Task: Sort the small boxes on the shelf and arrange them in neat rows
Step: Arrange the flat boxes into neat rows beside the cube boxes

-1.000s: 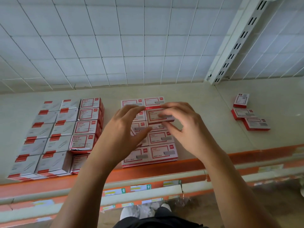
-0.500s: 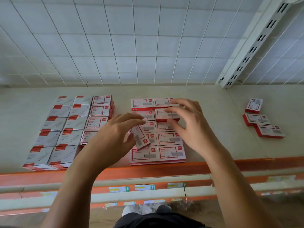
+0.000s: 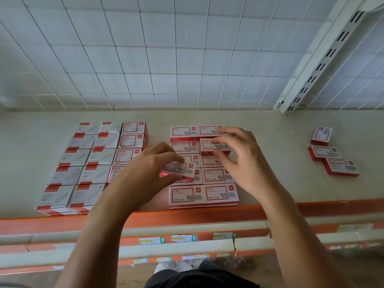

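Two hands are over the middle block of boxes (image 3: 220, 195) on the shelf (image 3: 270, 142): our left hand (image 3: 145, 173) pinches a small box (image 3: 180, 170), tilted, just above the left column. Our right hand (image 3: 247, 163) curls over another box (image 3: 209, 147) further back, can't tell if we're actually gripping it.

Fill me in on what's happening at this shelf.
A person is sorting small red-and-white boxes on a shelf. The left hand pinches one tilted box just above the middle block of boxes. The right hand curves over another box in that block's right column; whether it grips it is unclear. A larger block sits in neat rows to the left, and three loose boxes lie apart at the right, not yet lined up.
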Available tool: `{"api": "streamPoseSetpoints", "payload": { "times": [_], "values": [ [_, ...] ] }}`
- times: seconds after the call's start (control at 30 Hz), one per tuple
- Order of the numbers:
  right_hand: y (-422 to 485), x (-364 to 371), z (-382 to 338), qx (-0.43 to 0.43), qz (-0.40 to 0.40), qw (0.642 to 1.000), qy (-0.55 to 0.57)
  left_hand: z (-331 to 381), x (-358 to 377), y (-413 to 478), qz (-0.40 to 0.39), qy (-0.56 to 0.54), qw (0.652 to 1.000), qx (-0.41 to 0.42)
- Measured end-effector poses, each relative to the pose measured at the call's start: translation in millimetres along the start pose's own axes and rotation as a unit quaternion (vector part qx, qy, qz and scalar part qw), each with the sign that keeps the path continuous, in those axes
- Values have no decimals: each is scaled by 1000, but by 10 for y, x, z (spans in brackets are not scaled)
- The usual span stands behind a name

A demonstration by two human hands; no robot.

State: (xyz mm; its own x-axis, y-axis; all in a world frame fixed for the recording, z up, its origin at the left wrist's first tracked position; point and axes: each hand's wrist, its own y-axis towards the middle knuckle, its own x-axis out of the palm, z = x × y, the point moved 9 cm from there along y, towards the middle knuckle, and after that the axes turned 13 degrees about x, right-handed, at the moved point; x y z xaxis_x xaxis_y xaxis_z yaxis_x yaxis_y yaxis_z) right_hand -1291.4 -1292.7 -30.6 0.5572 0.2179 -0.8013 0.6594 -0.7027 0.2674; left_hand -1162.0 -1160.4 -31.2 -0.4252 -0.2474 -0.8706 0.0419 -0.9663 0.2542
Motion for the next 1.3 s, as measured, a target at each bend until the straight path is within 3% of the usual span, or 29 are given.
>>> {"api": "streamPoseSetpoints", "payload": {
  "times": [0.27, 0.9, 1.3],
  "values": [
    [55, -39, 34, 21, -5, 1000, -7, -37, -103, 224, 103, 52, 992, -42],
    [252, 190, 57, -9, -139, 989, -43, -147, 118, 467, -15, 84, 996, -38],
    [314, 161, 110, -32, -122, 992, 2, -146, 102, 498, 15, 75, 996, -39]
  ]
}}
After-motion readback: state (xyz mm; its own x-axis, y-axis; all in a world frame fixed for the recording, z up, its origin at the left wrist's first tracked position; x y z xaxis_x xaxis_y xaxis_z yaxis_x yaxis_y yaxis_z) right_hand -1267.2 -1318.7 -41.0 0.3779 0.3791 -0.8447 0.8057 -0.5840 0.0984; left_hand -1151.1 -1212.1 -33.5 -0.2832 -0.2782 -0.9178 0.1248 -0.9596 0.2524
